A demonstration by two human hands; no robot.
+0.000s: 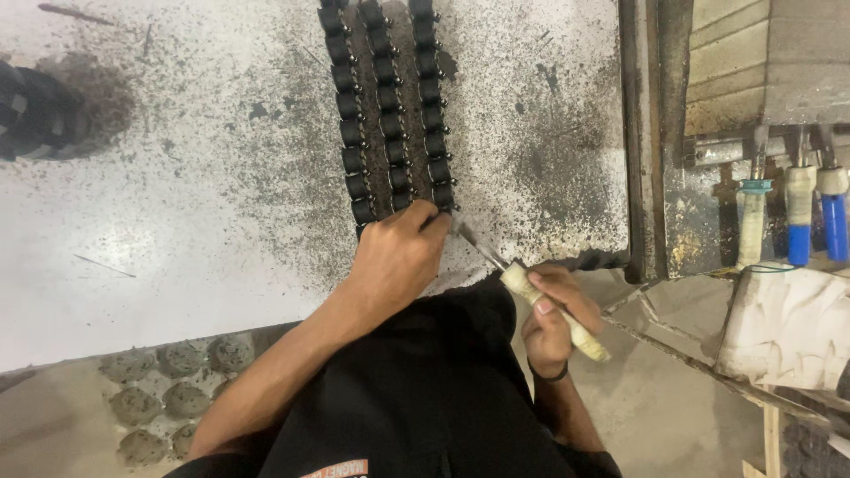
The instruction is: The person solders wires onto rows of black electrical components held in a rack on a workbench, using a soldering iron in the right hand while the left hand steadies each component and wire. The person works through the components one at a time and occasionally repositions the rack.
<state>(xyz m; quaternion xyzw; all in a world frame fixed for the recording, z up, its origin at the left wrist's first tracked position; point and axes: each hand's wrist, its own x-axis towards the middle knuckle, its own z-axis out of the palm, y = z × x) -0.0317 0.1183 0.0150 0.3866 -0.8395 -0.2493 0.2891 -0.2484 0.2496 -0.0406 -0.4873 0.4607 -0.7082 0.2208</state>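
Note:
Three rows of small black cylindrical pieces [390,106] lie in lines on a stained white worktop [195,204], running away from me. My left hand [398,257] rests at the near end of the rows, fingers curled on the last pieces. My right hand [553,314] grips a knife [531,292] by its pale, tape-wrapped handle. The thin metal blade points up and left, and its tip sits close to the near end of the right row, beside my left fingers.
More black pieces [35,111] lie piled at the left edge. Several tools with blue and white handles [801,217] hang at the right by a metal rail. A white lumpy block [788,323] sits below them. Round grey lumps [168,394] lie lower left.

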